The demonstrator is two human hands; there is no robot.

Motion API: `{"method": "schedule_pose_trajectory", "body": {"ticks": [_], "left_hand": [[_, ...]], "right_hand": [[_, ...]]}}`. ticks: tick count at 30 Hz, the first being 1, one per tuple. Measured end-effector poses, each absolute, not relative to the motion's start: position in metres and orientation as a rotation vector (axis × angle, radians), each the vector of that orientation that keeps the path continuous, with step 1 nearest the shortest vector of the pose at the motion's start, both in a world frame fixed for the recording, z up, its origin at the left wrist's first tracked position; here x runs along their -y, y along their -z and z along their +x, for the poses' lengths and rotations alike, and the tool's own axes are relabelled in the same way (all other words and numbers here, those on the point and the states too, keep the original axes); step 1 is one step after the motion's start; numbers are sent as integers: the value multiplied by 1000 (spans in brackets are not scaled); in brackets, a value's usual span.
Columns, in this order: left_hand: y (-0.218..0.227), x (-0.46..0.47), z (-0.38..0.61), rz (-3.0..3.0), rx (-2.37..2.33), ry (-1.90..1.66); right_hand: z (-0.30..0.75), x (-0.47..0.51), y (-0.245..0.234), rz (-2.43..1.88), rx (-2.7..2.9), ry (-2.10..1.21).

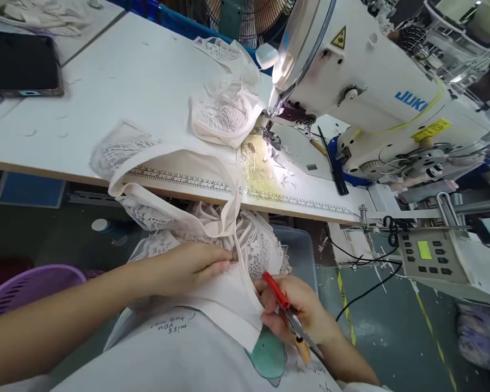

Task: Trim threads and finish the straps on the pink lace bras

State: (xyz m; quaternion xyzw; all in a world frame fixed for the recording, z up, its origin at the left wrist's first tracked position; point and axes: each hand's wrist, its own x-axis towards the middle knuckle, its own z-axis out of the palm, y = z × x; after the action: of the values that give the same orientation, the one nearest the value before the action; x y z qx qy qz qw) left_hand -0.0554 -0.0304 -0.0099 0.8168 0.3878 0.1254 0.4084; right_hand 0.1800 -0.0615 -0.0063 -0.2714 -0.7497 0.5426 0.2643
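Pinching left hand [188, 267] closed on lace [261, 245] below sewing machine [375, 92]; snips [278, 292] clasped in right hand [308, 321]; lace best kept taut.

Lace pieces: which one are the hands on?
The lace piece in the lap: left hand pinches it, right hand with a red-handled tool touches it. The others lie on the table by the sewing machine.

Your view bright overall, hot yellow glare on the table [106, 81] beneath the sewing machine [371, 92] head, floor [371, 326] below dim, edges bowed, lower corners perhaps slightly blurred.
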Motion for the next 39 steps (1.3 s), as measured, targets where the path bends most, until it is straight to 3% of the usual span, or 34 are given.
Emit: {"method": "schedule_pose_trajectory", "body": {"ticks": [6, 13, 22, 39], "left_hand": [[14, 33, -40, 1796, -922, -376], [21, 43, -44, 1721, -1110, -389], [25, 42, -48, 1711, -1115, -394], [25, 41, -49, 1639, -1141, -391]], "right_hand": [[200, 45, 9, -810, 1916, -1733], [218, -28, -2, -971, 2780, -1624], [190, -57, -14, -877, 3177, -1589], [188, -65, -8, -1025, 3023, -1594]]}}
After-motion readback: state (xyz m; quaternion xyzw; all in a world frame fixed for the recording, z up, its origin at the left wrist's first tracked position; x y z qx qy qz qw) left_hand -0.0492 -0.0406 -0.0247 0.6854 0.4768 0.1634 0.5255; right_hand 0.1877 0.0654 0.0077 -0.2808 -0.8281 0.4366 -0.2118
